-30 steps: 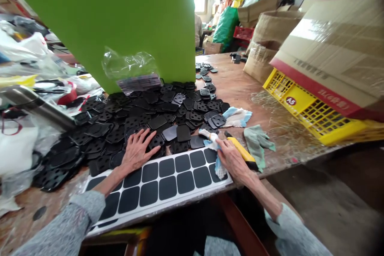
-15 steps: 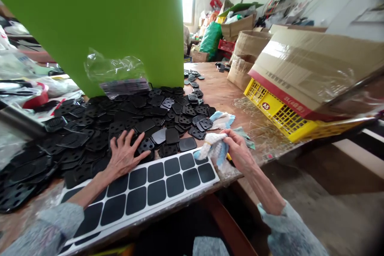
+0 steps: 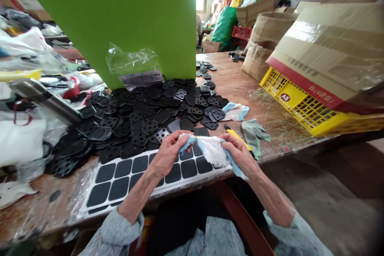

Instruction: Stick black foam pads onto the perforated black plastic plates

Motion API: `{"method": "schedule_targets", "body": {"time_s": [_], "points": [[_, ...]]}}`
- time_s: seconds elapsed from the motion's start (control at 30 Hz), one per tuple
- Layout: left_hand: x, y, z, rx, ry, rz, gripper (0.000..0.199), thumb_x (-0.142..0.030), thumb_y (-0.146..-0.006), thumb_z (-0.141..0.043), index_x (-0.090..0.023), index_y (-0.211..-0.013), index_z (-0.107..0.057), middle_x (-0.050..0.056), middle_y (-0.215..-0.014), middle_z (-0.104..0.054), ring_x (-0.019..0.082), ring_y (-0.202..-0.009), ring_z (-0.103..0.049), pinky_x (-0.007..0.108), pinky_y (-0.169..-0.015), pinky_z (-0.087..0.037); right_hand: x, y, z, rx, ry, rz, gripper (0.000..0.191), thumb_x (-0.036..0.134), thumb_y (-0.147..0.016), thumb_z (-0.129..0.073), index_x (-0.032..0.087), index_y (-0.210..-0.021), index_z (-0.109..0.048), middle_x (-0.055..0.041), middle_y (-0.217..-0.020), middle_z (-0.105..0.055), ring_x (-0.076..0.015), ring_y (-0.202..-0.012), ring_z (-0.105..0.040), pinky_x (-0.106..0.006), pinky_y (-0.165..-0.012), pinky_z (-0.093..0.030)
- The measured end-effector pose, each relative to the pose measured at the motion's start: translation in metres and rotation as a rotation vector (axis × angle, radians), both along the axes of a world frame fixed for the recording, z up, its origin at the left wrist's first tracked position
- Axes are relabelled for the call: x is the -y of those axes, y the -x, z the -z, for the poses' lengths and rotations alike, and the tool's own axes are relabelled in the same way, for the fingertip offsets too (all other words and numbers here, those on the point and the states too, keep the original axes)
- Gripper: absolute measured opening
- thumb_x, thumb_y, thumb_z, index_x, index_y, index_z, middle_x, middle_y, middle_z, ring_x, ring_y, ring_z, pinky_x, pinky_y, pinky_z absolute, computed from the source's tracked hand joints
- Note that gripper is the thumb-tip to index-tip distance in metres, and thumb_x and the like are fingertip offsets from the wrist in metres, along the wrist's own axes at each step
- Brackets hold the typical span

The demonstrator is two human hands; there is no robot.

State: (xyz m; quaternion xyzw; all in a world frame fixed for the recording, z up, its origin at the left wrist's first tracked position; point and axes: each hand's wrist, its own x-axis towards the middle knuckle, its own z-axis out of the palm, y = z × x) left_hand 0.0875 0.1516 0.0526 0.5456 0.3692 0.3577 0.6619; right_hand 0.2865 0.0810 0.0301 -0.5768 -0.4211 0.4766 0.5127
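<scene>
A fuzzy white and light-blue cloth [image 3: 214, 151] is stretched between my two hands above the table's front edge. My left hand [image 3: 171, 152] pinches one end, where a thin yellowish band shows. The other end is gripped by my right hand [image 3: 238, 154], and a blue corner hangs below it. Beneath the hands lies a white sheet of black rounded-square pads [image 3: 109, 173], partly covered by my arms. A yellow-handled cutter [image 3: 235, 135] lies just beyond my right hand, beside a grey-green glove [image 3: 255, 134].
Many flat black pieces, several with holes [image 3: 141, 118], are heaped behind the sheet against a green board [image 3: 120, 16]. Another blue-white cloth [image 3: 236, 111] lies right of the heap. A yellow crate [image 3: 288, 100] under cardboard stands right; a metal cylinder [image 3: 45, 98] leans left.
My left hand has left the black pieces and moved right to grip the cloth. The cloth, bunched in my right hand before, is now drawn out between both hands.
</scene>
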Motion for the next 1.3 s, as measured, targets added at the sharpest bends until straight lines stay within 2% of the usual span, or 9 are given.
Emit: {"method": "schedule_targets", "body": {"time_s": [0.13, 0.23, 0.47, 0.67, 0.87, 0.97, 1.07, 1.2, 1.3], "points": [[0.006, 0.009, -0.010, -0.114, -0.126, 0.042, 0.021, -0.032, -0.082, -0.057, -0.016, -0.095, -0.063, 0.001, -0.079, -0.060, 0.009, -0.068, -0.050, 0.021, -0.064, -0.039, 0.001, 0.009, -0.006, 0.491, -0.302, 0.084, 0.018, 0.023, -0.080, -0.049, 0.020, -0.095, -0.059, -0.0041, -0.094, -0.059, -0.0173, -0.084, -0.054, -0.031, -0.078, -0.044], [0.014, 0.011, -0.010, -0.222, -0.254, 0.053, 0.016, -0.027, -0.083, -0.056, -0.016, -0.093, -0.062, -0.001, -0.073, -0.055, 0.009, -0.064, -0.045, 0.021, -0.060, -0.037, -0.002, 0.025, -0.015, 0.571, -0.440, 0.014, 0.019, 0.017, -0.084, -0.044, 0.021, -0.095, -0.058, -0.0044, -0.093, -0.058, -0.0176, -0.090, -0.055, -0.031, -0.081, -0.043], [0.026, 0.021, -0.003, -0.318, -0.682, 0.088, 0.017, -0.010, -0.084, -0.048, -0.018, -0.094, -0.060, 0.003, -0.091, -0.057, 0.012, -0.083, -0.053, 0.026, -0.076, -0.041, -0.001, 0.054, -0.013, 0.714, -0.470, -0.137, 0.009, 0.013, -0.080, -0.050, 0.020, -0.085, -0.054, -0.0022, -0.083, -0.058, -0.0163, -0.081, -0.054, -0.030, -0.076, -0.041], [0.037, 0.026, 0.009, -0.358, -0.815, 0.093, 0.024, -0.005, -0.082, -0.045, -0.019, -0.095, -0.060, 0.005, -0.093, -0.059, 0.014, -0.089, -0.055, 0.028, -0.080, -0.044, 0.006, 0.063, -0.007, 0.743, -0.355, -0.216, 0.011, 0.010, -0.078, -0.048, 0.019, -0.078, -0.054, -0.0007, -0.078, -0.060, -0.0149, -0.073, -0.055, -0.030, -0.072, -0.039], [0.045, 0.038, 0.007, -0.369, -0.734, 0.041, 0.024, -0.007, -0.081, -0.046, -0.021, -0.091, -0.064, 0.005, -0.093, -0.061, 0.016, -0.088, -0.057, 0.030, -0.079, -0.044, 0.003, 0.059, 0.003, 0.532, -0.285, -0.131, 0.008, 0.016, -0.077, -0.049, 0.021, -0.071, -0.052, 0.0006, -0.072, -0.058, -0.0149, -0.069, -0.055, -0.028, -0.070, -0.041], [0.042, 0.041, 0.007, -0.269, -0.553, -0.012, 0.018, -0.012, -0.081, -0.049, -0.020, -0.085, -0.065, 0.005, -0.090, -0.061, 0.016, -0.085, -0.057, 0.028, -0.075, -0.044, 0.000, 0.057, 0.002, 0.372, -0.312, -0.132, 0.006, 0.019, -0.078, -0.049, 0.021, -0.072, -0.051, -0.0039, -0.097, -0.062, -0.0181, -0.092, -0.057, -0.032, -0.084, -0.041], [0.042, 0.037, 0.011, -0.151, -0.290, -0.138, 0.012, -0.015, -0.078, -0.054, -0.018, -0.080, -0.065, 0.002, -0.083, -0.062, 0.013, -0.076, -0.055, 0.025, -0.069, -0.043, -0.002, 0.062, 0.000, 0.249, -0.274, -0.269, 0.016, 0.026, -0.082, -0.050, 0.023, -0.097, -0.052, -0.0049, -0.116, -0.058, -0.0196, -0.105, -0.054, -0.034, -0.089, -0.040], [0.047, 0.033, 0.020, -0.023, -0.056, -0.227, 0.016, -0.024, -0.076, -0.059, -0.016, -0.089, -0.066, 0.003, -0.077, -0.063, 0.012, -0.070, -0.056, 0.025, -0.069, -0.044, 0.003, 0.057, 0.004, 0.416, -0.143, -0.441, 0.026, 0.039, -0.084, -0.050, 0.025, -0.107, -0.054, -0.0021, -0.088, -0.065, -0.0190, -0.079, -0.060, -0.030, -0.070, -0.046], [0.048, 0.065, 0.034, -0.128, -0.046, -0.393, 0.031, -0.033, -0.076, -0.060, -0.015, -0.101, -0.063, 0.008, -0.091, -0.066, 0.016, -0.082, -0.060, 0.028, -0.076, -0.046, 0.006, 0.029, 0.012, 0.551, -0.094, -0.318, 0.027, 0.044, -0.086, -0.048, 0.028, -0.105, -0.058, -0.0042, -0.079, -0.065, -0.0186, -0.067, -0.060, -0.029, -0.060, -0.047]]}}
